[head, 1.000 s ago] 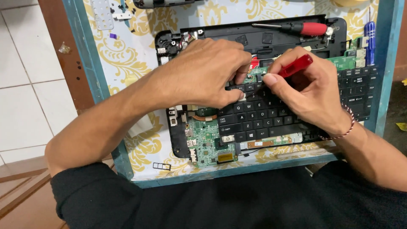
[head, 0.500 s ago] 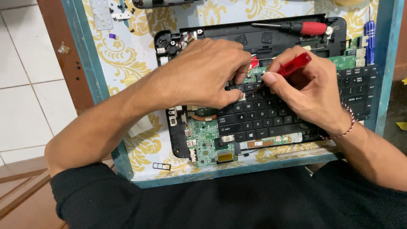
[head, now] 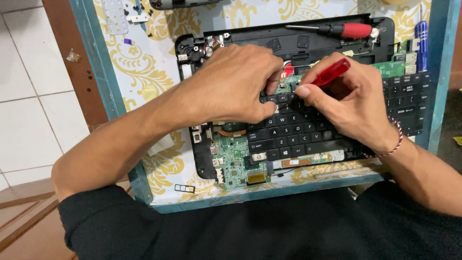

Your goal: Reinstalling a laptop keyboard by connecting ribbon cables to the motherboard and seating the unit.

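Observation:
An opened black laptop base (head: 199, 149) lies on a patterned table, its green circuit board (head: 236, 163) exposed. A loose black keyboard (head: 298, 137) rests across it, shifted right. My left hand (head: 236, 84) presses down on the keyboard's top edge with its fingers curled. My right hand (head: 356, 103) grips a small red-handled screwdriver (head: 332, 71), tip down by the keyboard's top edge next to my left fingertips. The tip itself is hidden.
A second red-handled screwdriver (head: 346, 30) lies on the laptop's back edge. A blue screwdriver (head: 421, 41) lies at the right. A metal bracket (head: 115, 17) and small loose parts sit at the table's (head: 144, 62) back left. White floor tiles (head: 29, 110) are on the left.
Both hands stay at the keyboard's top edge. My right hand has shifted very slightly with the red screwdriver; the keyboard has not visibly moved.

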